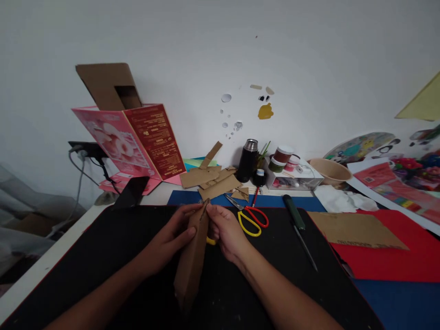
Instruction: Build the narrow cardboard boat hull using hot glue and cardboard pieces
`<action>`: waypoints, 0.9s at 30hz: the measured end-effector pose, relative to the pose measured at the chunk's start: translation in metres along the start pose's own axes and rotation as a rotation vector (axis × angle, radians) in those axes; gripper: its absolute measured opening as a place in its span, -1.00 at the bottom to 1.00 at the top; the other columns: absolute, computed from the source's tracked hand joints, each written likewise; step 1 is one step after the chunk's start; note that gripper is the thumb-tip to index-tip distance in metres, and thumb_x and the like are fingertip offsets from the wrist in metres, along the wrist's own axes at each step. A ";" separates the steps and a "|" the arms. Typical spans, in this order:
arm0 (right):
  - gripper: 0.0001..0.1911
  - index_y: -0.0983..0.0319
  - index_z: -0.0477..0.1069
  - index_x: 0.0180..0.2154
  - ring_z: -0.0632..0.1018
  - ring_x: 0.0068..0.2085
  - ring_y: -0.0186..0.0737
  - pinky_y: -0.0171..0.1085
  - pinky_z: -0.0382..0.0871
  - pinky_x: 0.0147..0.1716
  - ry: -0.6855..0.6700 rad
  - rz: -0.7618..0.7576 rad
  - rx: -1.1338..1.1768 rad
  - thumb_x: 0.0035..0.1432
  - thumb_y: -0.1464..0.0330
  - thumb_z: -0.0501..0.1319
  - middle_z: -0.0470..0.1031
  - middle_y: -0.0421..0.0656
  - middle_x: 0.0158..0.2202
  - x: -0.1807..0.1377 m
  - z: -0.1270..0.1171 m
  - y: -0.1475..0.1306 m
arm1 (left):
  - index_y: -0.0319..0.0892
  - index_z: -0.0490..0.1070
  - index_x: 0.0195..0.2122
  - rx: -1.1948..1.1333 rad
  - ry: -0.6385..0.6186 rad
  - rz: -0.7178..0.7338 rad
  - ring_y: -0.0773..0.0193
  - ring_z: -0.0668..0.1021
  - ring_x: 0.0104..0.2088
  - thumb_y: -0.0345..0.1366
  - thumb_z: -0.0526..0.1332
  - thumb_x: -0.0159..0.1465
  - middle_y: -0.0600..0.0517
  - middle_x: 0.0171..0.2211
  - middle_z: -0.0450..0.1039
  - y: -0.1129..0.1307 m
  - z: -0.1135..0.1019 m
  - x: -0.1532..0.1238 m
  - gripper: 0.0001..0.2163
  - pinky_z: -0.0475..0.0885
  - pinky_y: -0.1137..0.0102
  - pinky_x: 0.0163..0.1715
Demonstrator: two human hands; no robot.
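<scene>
Both hands hold a long brown cardboard piece [191, 263] upright on edge over the black mat [120, 256]. My left hand [173, 236] grips its left face, thumb pressed against the board. My right hand [225, 231] pinches the top edge from the right, fingers closed. A bit of something yellow [211, 240] shows between the board and my right hand; I cannot make out what it is.
Red and yellow scissors [250, 217] and a green-handled screwdriver [297, 222] lie just right of my hands. Cardboard scraps [215, 181], a black flask [248, 160], paint jars [283, 158] and a bowl [330, 170] stand behind. A pink box [137, 142] is at left, flat cardboard [354, 229] at right.
</scene>
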State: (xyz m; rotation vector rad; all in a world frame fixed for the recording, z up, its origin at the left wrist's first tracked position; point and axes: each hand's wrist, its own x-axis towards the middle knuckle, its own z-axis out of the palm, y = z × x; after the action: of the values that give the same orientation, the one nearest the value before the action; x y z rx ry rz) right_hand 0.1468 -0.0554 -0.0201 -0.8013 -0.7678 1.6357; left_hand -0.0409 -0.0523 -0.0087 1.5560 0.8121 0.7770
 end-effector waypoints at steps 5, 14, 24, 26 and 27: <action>-0.40 0.20 0.34 -0.46 0.04 -0.66 -0.49 -0.38 -0.15 -0.66 0.041 -0.019 0.013 -0.04 -0.12 0.53 0.14 -0.45 -0.69 0.003 -0.003 -0.005 | 0.08 0.25 0.34 -0.017 -0.039 -0.032 -0.08 0.50 0.25 0.02 0.25 0.44 -0.09 0.25 0.46 0.014 0.004 0.010 -0.51 0.43 0.08 0.19; -0.39 0.19 0.34 -0.46 0.08 -0.66 -0.47 -0.37 -0.10 -0.67 0.045 -0.063 0.016 -0.04 -0.14 0.52 0.15 -0.44 -0.69 0.006 -0.007 -0.011 | -0.02 0.25 0.30 0.119 0.013 -0.033 -0.03 0.58 0.08 0.09 0.15 0.48 -0.08 0.08 0.53 0.029 0.015 0.023 -0.52 0.46 0.08 0.11; -0.40 0.20 0.35 -0.50 0.16 -0.65 -0.45 -0.37 -0.03 -0.65 0.031 -0.137 -0.060 0.02 -0.14 0.48 0.19 -0.40 -0.68 0.003 -0.003 -0.014 | -0.06 0.26 0.19 0.134 0.123 0.064 0.10 0.61 -0.11 0.01 0.20 0.46 0.00 -0.10 0.54 0.029 0.022 0.031 -0.61 0.49 0.19 -0.06; -0.42 0.21 0.37 -0.49 0.17 -0.65 -0.45 -0.37 -0.01 -0.65 0.019 -0.148 -0.071 0.05 -0.13 0.47 0.20 -0.40 -0.68 0.003 -0.004 -0.013 | -0.07 0.26 0.19 0.162 0.181 0.101 0.08 0.60 -0.07 -0.01 0.20 0.46 -0.02 -0.06 0.53 0.028 0.019 0.031 -0.61 0.47 0.18 -0.02; -0.43 0.21 0.39 -0.48 0.18 -0.65 -0.45 -0.37 -0.01 -0.65 0.013 -0.147 -0.070 0.06 -0.12 0.47 0.20 -0.40 -0.68 0.003 -0.004 -0.013 | -0.07 0.27 0.18 0.181 0.199 0.117 0.07 0.59 -0.03 -0.02 0.20 0.46 -0.03 -0.03 0.53 0.028 0.018 0.030 -0.62 0.46 0.18 0.01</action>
State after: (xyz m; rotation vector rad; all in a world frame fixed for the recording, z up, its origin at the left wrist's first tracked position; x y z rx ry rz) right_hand 0.1566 -0.0499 -0.0120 -0.7856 -0.8587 1.4787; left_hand -0.0077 -0.0391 0.0180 1.7174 0.9647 0.9770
